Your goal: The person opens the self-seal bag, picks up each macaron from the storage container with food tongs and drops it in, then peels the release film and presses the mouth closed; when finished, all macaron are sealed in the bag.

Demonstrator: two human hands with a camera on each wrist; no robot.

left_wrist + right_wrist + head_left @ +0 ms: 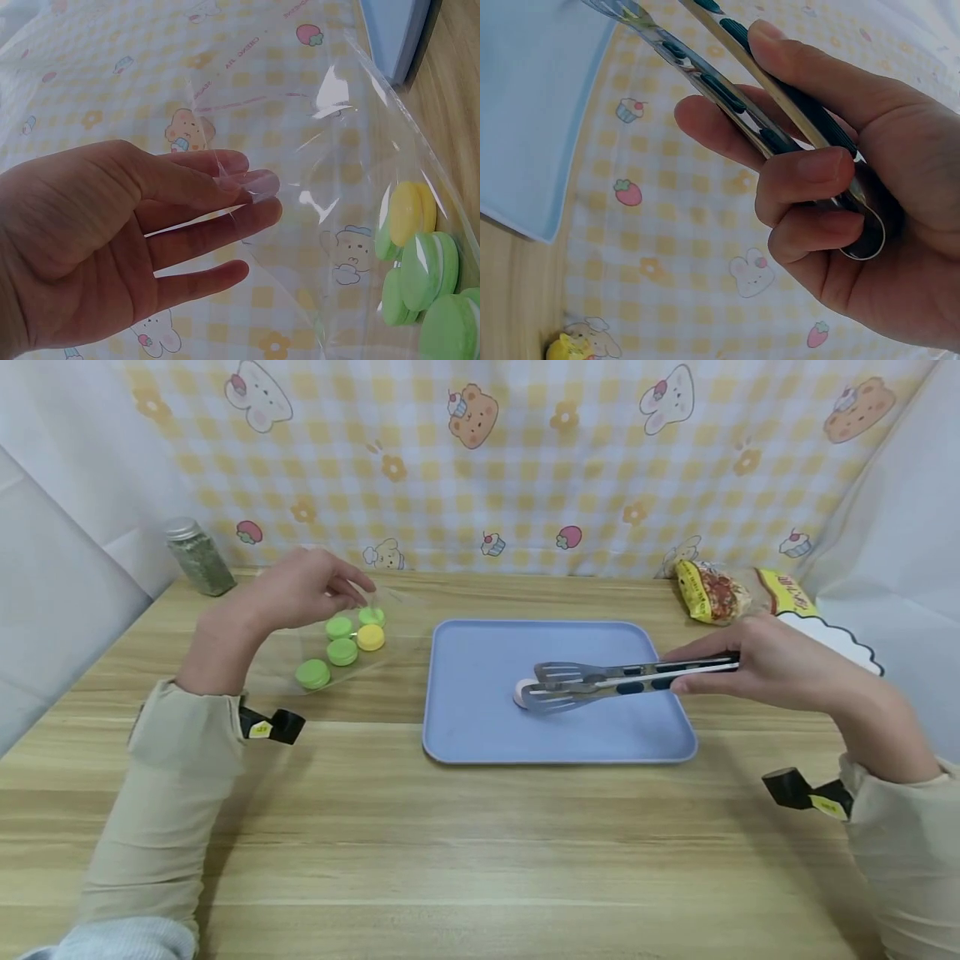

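Observation:
My left hand [135, 217] pinches the edge of a clear plastic bag [315, 202] between thumb and fingers. Inside the bag lie several green macarons [342, 652] and a yellow macaron [371, 637]. My right hand [772, 664] grips metal tongs [637, 678] with dark grip inlays, fingers curled round the handles in the right wrist view. The slotted tong heads reach over the blue tray [480, 735], around a pale pink round piece [519, 693] that they partly hide.
A glass jar of dried green herbs [201, 558] stands at the back left. At the back right lies a yellow printed food packet [705, 593], with a white scallop-edged card [832, 639] beside it. A checked cloth [525, 477] hangs behind the wooden table [465, 852].

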